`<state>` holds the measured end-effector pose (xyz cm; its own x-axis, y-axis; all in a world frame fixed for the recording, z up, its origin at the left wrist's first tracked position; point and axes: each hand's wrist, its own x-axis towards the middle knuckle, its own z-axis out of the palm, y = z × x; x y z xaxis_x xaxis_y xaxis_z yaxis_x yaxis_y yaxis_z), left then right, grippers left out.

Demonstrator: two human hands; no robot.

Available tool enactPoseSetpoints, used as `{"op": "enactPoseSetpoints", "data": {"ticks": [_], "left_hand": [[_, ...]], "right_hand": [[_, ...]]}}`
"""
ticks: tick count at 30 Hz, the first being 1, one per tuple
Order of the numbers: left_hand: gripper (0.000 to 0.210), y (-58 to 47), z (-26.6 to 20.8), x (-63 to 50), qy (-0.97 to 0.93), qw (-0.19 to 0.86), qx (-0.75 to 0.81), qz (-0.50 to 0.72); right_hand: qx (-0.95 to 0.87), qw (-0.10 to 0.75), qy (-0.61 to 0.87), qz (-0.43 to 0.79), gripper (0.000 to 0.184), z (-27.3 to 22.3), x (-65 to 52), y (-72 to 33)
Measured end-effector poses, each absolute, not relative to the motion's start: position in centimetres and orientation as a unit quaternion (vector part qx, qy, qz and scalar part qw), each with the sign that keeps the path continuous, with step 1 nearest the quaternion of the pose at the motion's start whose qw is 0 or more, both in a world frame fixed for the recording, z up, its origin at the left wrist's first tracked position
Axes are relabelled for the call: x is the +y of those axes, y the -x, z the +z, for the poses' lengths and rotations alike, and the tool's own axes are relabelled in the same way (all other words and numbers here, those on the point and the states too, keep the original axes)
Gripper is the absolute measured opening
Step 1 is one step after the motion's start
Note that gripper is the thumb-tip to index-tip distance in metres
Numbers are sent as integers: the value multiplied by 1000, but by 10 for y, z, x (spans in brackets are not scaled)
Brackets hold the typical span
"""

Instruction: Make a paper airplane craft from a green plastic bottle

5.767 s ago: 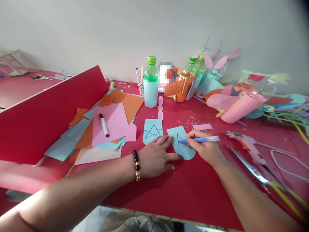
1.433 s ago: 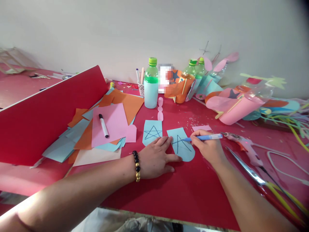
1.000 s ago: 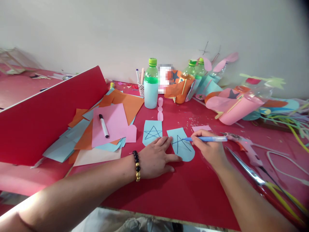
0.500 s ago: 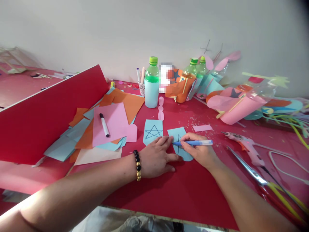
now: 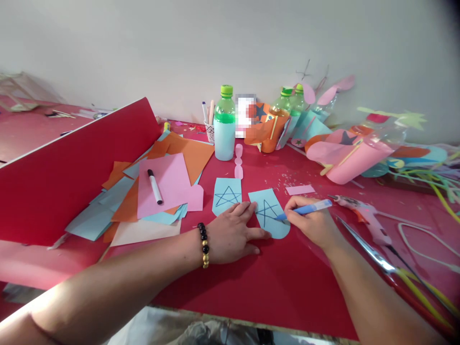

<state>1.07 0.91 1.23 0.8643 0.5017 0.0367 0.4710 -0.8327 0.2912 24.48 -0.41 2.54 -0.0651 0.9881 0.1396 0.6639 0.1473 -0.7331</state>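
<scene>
The blue pen is pinched between the fingers of the right hand, its tip on a pale blue paper piece lying flat on the red counter. The pen's long axis runs mostly sideways: tip to the left and slightly nearer the person, butt end raised to the right. That paper piece has a straight-cut far end and a rounded near end, its long axis slanting from far left to near right, with dark, thin star lines across it. The left hand lies palm down with fingers loosely spread, gripping nothing; it touches the paper's left edge and covers the near end of a second blue piece bearing a five-pointed star. A bracelet of round, glossy black and gold beads circles the left wrist. Metal-bladed scissors and a pink plastic glue gun lie to the right, both pointing away and leftward.
</scene>
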Motion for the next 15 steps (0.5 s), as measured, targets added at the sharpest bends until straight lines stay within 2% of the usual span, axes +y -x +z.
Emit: {"op": "enactPoseSetpoints", "data": {"ticks": [8,15], "left_hand": [[41,-10,11,9,-956,138,253,59],[42,-11,11,9,-954,145,257,55]], "right_hand": [[-679,328,611,242,15,29,-7,-254],[-694,327,541,344,12,28,-9,-240]]}}
